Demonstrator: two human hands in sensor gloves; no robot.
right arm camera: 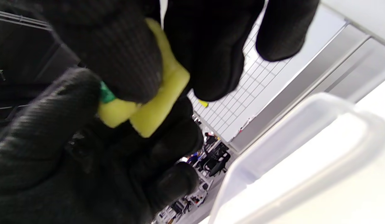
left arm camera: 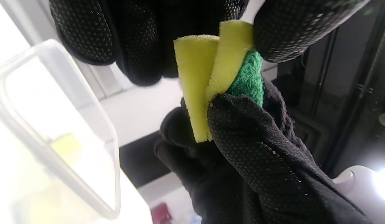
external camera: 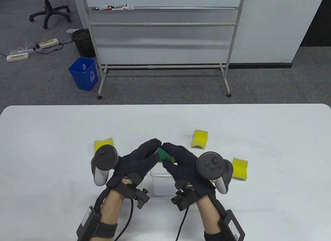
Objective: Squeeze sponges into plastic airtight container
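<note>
Both hands grip one sponge [external camera: 163, 155] between them, above the clear plastic container [external camera: 161, 184]. The left hand [external camera: 137, 162] and the right hand [external camera: 182, 164] close their fingers around it from either side, fingertips meeting over the top.

From the table view only a patch of the sponge's green scouring face shows between the gloves. The left wrist view reveals more: the sponge [left arm camera: 211, 77] is folded double, two yellow foam edges pressed together with the green layer on the outside, pinched between the hands. The right wrist view shows the same yellow fold [right arm camera: 148, 105] squashed under the gloved fingers, a sliver of green at one side.

The container's rim [left arm camera: 86, 124] appears in both wrist views beside the grip; in the table view the hands hide most of it.

Three more yellow sponges lie on the white table [external camera: 51, 147]: one [external camera: 103, 144] just beyond the left hand's tracker, one [external camera: 200, 138] ahead of the right hand, one [external camera: 240, 168] beside the right hand's tracker.
</note>
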